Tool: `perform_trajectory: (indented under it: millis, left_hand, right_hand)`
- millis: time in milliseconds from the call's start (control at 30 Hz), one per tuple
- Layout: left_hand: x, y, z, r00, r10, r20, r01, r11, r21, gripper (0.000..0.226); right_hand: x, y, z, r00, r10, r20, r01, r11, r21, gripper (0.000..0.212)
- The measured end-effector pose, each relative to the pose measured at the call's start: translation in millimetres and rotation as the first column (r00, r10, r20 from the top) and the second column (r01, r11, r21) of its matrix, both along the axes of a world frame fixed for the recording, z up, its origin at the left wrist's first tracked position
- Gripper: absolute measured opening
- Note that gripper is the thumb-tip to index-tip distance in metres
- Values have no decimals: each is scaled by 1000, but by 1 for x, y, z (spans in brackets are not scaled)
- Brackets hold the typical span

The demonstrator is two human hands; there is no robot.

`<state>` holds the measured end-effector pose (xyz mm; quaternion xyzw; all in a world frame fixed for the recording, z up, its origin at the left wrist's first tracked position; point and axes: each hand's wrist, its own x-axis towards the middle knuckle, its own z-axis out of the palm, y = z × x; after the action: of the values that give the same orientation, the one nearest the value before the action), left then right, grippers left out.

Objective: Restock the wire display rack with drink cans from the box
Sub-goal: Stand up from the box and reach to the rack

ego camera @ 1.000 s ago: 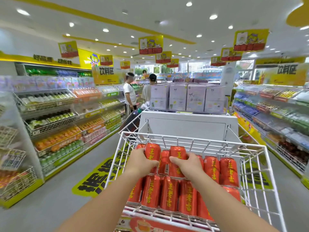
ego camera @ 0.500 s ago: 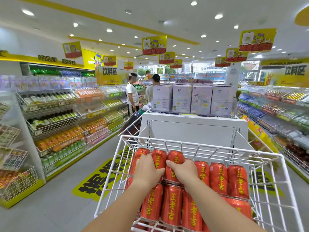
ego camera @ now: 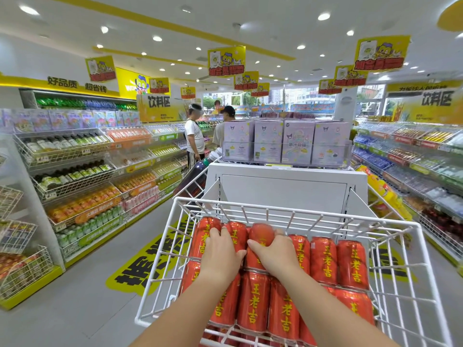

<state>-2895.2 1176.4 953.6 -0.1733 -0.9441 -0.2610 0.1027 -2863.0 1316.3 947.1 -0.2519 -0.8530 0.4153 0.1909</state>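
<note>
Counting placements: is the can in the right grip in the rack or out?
In: the can sits inside the wire rack, back row, between other cans; right grip holds it.

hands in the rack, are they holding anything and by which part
Right hand grips a red can round its side. Left hand lies over the neighbouring cans; a grip cannot be told.
</note>
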Motion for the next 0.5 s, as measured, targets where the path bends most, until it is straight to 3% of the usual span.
perform_trajectory:
  millis: [100, 200, 233, 500]
  left_hand:
    - [2, -4, -3, 1000, -30, -2, 30, 999, -20, 70]
    - [3, -9, -6, 998, -60, -16, 59, 998, -22, 61]
    - [4, -11, -7, 998, -66, -18, 66, 998, -17, 59]
    - [12, -16, -10, 997, -73, -13, 73, 996, -53, 51]
  right_hand:
    - [4, -2, 2, 999, 22, 38, -22, 1000, -2, 75]
    - [8, -3, 0, 999, 32, -9, -31, 999, 27, 32]
    - [10, -4, -1, 1000, 19, -17, -19, 999, 35, 27]
    - [21, -8, 3, 999, 26, 21, -28, 995, 94, 59]
